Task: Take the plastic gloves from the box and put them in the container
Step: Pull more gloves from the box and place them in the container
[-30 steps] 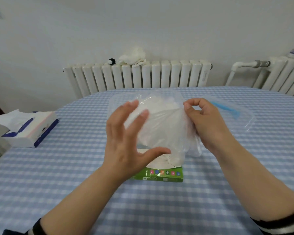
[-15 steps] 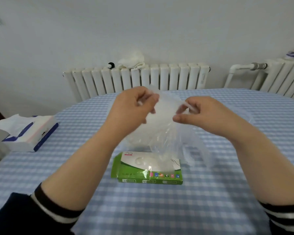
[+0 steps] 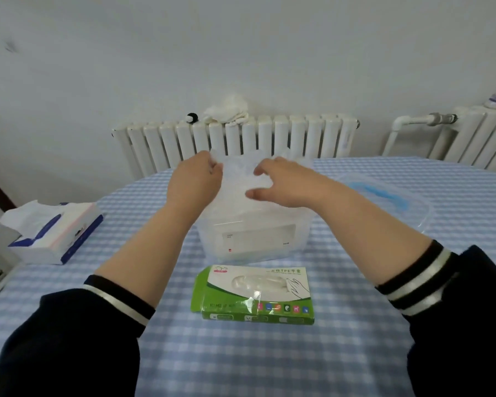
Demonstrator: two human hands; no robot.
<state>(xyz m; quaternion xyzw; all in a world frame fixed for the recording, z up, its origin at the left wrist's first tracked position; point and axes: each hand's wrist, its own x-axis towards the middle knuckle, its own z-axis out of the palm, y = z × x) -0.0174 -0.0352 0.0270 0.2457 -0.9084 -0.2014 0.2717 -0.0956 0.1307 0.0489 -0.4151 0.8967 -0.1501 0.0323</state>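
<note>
Your left hand (image 3: pixel 194 184) pinches the bunched plastic gloves (image 3: pixel 236 179) at their left edge; your right hand (image 3: pixel 281 186), fingers loosely spread, presses on their right side. The bundle sits directly over the clear container (image 3: pixel 252 236) — the coming move is straight down. Its long axis seems to run between your hands, though the film is hard to read. The box (image 3: pixel 255 293) lies nearer you.

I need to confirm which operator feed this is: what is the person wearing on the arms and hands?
Both hands, the left hand and the right hand, are bare: no gloves, rings or watch show. The forearms are bare too. Each arm has a dark, near-black sleeve pushed up toward the elbow, ending in a ribbed cuff with pale stripes.
</note>
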